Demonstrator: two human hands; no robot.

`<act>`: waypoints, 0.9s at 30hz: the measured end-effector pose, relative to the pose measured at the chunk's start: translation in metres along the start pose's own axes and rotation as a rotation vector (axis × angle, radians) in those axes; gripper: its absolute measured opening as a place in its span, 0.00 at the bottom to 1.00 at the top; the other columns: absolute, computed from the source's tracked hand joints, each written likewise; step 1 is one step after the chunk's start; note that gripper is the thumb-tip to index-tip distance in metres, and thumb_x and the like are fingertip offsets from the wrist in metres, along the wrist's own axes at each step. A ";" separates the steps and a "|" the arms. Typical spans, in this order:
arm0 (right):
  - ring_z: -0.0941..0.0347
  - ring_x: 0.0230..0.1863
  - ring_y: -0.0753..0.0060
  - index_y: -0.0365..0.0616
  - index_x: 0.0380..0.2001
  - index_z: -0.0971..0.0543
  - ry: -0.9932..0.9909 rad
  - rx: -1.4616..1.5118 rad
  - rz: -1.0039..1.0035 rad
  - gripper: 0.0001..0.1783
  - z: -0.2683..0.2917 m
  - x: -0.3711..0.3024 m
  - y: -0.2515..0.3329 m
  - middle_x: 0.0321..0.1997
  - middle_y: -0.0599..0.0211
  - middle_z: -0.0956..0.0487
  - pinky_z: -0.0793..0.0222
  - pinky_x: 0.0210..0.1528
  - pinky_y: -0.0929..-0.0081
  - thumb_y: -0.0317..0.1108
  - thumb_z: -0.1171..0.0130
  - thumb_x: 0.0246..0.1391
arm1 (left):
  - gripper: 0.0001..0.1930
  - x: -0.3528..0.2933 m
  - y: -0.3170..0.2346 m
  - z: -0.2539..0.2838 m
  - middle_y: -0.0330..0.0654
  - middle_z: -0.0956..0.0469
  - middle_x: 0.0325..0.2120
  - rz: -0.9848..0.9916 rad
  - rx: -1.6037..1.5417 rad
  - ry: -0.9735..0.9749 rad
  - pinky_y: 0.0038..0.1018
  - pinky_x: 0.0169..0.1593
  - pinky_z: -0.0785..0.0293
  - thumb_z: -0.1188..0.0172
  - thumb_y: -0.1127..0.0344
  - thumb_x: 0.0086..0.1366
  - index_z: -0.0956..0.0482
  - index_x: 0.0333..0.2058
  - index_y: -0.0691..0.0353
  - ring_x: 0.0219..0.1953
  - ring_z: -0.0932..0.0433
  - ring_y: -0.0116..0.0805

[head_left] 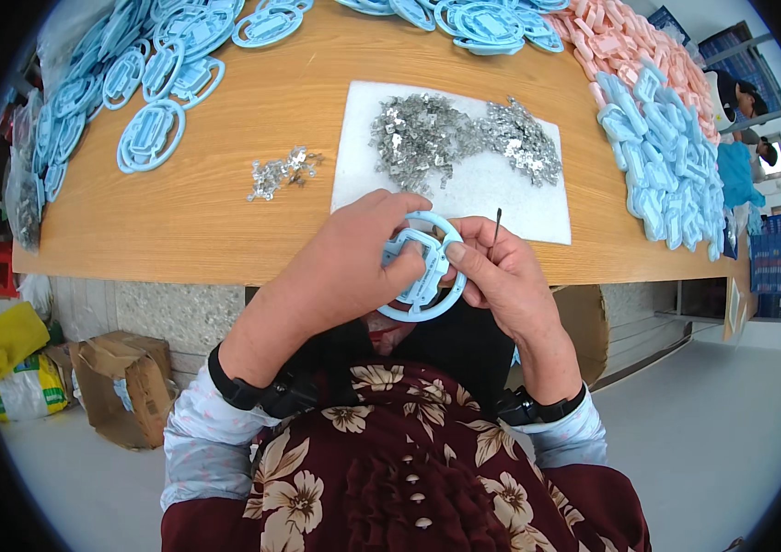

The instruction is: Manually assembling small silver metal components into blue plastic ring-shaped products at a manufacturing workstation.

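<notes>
Both hands grip a light blue oval plastic frame [450, 296] in front of me, just past the table's near edge. My left hand [340, 253] is closed round its left side, with the thumb pressed onto the inner part. On the right rim, the thumb and fingers of my right hand [514, 281] pinch the frame. A thin dark rod-like tool [498, 224] sticks up from between the right fingers; its lower end is hidden. Beyond the hands lies a white foam sheet [360, 110] bearing two heaps of small silvery metal clips [416, 133].
A smaller scatter of metal pieces [271, 177] lies left of the sheet. Light blue frames [151, 135] pile up at the far left and back. Blue parts [662, 152] and pink parts [630, 46] fill the right side. A cardboard box [123, 386] stands on the floor.
</notes>
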State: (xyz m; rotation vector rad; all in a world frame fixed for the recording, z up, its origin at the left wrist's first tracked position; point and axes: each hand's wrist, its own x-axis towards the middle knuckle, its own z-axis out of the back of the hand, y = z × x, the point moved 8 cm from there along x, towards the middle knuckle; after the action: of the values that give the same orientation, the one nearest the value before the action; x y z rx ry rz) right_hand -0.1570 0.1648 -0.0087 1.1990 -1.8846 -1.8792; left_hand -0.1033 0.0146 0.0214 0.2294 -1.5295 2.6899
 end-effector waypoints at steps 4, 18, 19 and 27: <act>0.36 0.23 0.91 0.38 0.55 0.25 0.042 0.077 0.046 0.16 -0.006 -0.005 0.014 0.28 0.75 0.23 0.43 0.24 0.88 0.34 0.44 0.68 | 0.19 -0.001 0.000 -0.003 0.51 0.20 0.37 0.027 -0.101 0.020 0.34 0.41 0.22 0.46 0.66 0.67 0.28 0.54 0.69 0.36 0.19 0.42; 0.35 0.25 0.90 0.37 0.45 0.22 0.050 -0.438 0.210 0.14 -0.030 0.026 0.040 0.22 0.81 0.29 0.39 0.30 0.85 0.28 0.32 0.57 | 0.18 -0.022 0.027 -0.028 0.39 0.25 0.29 0.527 -1.348 0.253 0.23 0.25 0.31 0.52 0.56 0.75 0.24 0.46 0.66 0.23 0.27 0.27; 0.35 0.25 0.90 0.37 0.43 0.21 0.062 -0.375 0.190 0.12 -0.029 0.026 0.038 0.22 0.81 0.29 0.39 0.30 0.85 0.27 0.33 0.57 | 0.17 -0.022 0.026 -0.029 0.38 0.25 0.28 0.522 -1.317 0.265 0.23 0.25 0.31 0.52 0.56 0.75 0.24 0.45 0.66 0.23 0.28 0.26; 0.36 0.27 0.91 0.38 0.47 0.21 0.163 -0.257 0.134 0.15 -0.028 0.023 0.035 0.26 0.83 0.29 0.40 0.31 0.88 0.26 0.34 0.57 | 0.21 -0.038 0.045 -0.033 0.40 0.23 0.41 0.567 -1.247 0.300 0.22 0.46 0.24 0.43 0.63 0.64 0.28 0.54 0.66 0.41 0.22 0.26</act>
State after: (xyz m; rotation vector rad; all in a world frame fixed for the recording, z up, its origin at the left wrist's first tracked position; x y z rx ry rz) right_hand -0.1660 0.1237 0.0188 1.0783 -1.5443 -1.8252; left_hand -0.0741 0.0213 -0.0389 -0.6819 -2.9925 1.3268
